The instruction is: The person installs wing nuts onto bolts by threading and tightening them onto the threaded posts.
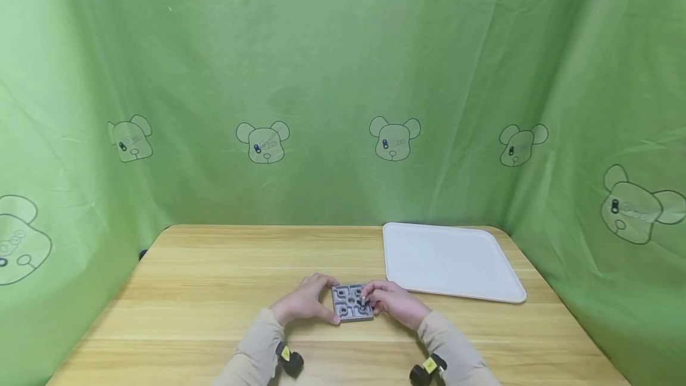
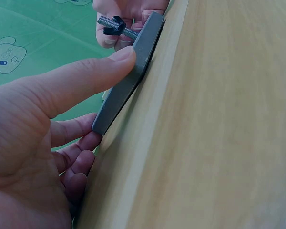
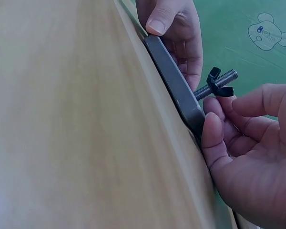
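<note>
A square grey plate [image 1: 347, 317] with round holes and grooves lies near the table's front middle. My left hand [image 1: 306, 302] grips its left side, thumb on the near edge and fingers at the far corner. From the plate's right part a threaded bolt [image 3: 229, 77] stands up, carrying a black wing nut [image 3: 223, 91] partway along the thread. My right hand [image 1: 398, 303] has its curled fingers against the wing nut, while the thumb [image 3: 213, 130] rests by the plate's corner. The right wrist view shows the plate [image 3: 174, 78] edge-on, slightly tilted. Its underside is hidden.
A white tray [image 1: 450, 261] lies at the back right of the wooden table [image 1: 225, 267], close beyond the right hand. Green cloth [image 1: 332, 195] with bear prints hangs behind and on both sides. Black wrist cameras [image 1: 292, 364] sit on the sleeves.
</note>
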### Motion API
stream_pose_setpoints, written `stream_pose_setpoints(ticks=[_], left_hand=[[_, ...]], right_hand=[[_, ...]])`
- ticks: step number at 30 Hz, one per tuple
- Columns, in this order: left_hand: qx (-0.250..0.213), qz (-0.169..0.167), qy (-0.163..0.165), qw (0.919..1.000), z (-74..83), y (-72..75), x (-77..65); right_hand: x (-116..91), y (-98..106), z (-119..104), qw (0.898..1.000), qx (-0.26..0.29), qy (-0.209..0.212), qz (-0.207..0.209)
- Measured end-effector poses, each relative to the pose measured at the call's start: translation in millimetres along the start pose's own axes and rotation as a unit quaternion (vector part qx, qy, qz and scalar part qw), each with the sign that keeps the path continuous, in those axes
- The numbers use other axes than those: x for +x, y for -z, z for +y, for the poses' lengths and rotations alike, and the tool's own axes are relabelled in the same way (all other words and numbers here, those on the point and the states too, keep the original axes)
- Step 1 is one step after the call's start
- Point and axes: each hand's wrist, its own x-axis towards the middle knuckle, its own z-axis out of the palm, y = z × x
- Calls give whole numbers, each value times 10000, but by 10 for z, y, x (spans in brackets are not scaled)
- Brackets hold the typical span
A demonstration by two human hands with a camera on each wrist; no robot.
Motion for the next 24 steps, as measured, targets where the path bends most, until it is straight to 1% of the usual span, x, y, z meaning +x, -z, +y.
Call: stream_pose_setpoints(ticks=[2, 9, 18, 24], left_hand=[[4, 3, -1, 10000, 1, 1, -1], [28, 18, 6, 10000, 7, -2, -10], [33, 48, -4, 10000, 1, -9, -10], [34, 48, 8, 10000, -2, -9, -6]], right_hand=[[5, -4, 0, 10000, 34, -46, 7], [5, -1, 7, 9995, -319, 12, -18], [-20, 11, -5, 9993, -290, 126, -176], [-31, 2, -29, 9991, -391, 135, -127]])
